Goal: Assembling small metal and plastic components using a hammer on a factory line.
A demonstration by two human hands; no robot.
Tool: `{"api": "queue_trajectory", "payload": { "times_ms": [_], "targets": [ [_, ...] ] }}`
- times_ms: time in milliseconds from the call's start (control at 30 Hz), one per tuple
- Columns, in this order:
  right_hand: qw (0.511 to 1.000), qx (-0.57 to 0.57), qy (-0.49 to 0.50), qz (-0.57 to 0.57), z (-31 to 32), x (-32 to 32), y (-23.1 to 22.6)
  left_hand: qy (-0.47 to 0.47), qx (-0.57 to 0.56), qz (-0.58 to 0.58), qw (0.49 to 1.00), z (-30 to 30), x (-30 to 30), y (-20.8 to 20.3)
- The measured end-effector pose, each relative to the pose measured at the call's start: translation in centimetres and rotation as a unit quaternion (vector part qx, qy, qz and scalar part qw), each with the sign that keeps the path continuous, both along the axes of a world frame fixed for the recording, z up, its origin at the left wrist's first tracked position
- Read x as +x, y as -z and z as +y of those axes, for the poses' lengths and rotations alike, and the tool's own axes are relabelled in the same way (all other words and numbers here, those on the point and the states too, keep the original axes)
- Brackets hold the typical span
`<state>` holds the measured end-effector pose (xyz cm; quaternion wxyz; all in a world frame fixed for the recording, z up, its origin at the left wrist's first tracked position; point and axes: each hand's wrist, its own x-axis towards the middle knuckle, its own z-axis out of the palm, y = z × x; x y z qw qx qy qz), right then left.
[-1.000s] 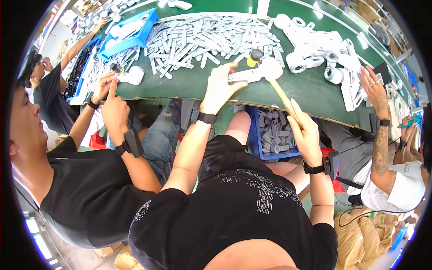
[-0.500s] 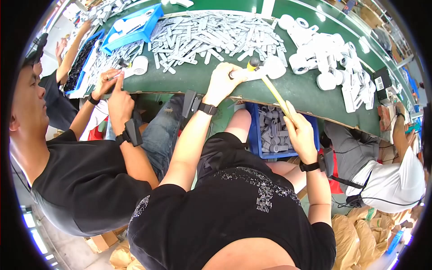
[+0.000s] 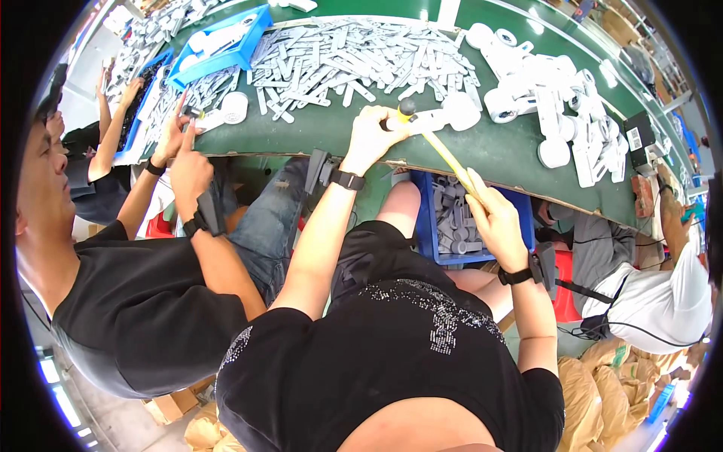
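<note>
My right hand is closed around the yellow handle of a small mallet. The mallet's black-and-yellow head is at the near end of a white plastic part, right beside my left fingers; whether it touches the part I cannot tell. At the bench edge, my left hand grips that end of the white plastic part, a short arm with a round cup-like end pointing right. A small dark piece shows by my left fingertips, partly hidden.
Many grey-white plastic strips are heaped behind my hands. Assembled white parts pile up at right. Blue bins stand on the bench and below its edge. A co-worker's hands handle a similar part at left.
The mallet's head has shifted left, from the middle of the white part toward my left fingers. My right hand has moved slightly left with it. My left hand stays nearly in place.
</note>
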<state>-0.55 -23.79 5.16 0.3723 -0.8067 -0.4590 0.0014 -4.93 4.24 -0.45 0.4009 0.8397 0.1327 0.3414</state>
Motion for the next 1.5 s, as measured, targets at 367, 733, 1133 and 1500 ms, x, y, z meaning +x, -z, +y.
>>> {"api": "queue_trajectory", "payload": {
  "times_ms": [367, 733, 1133, 1500],
  "targets": [
    [0.999, 0.025, -0.018, 0.022, 1.0, -0.9, -0.3, 0.004, -0.04, 0.008, 0.999, 0.6, 0.5, 1.2],
    [0.997, 0.029, 0.069, 0.009, -1.4, 0.3, 0.6, 0.01, -0.021, -0.013, 1.0, 0.3, 0.3, 0.4],
    [1.0, 0.011, 0.006, 0.01, 0.9, -1.4, 1.2, -0.014, 0.006, 0.036, 0.999, 0.5, 0.6, 0.9],
    [0.991, 0.072, 0.032, 0.104, -1.9, -1.8, 2.1, 0.051, -0.021, -0.013, 0.998, -1.4, -0.6, -0.4]
  ]
}}
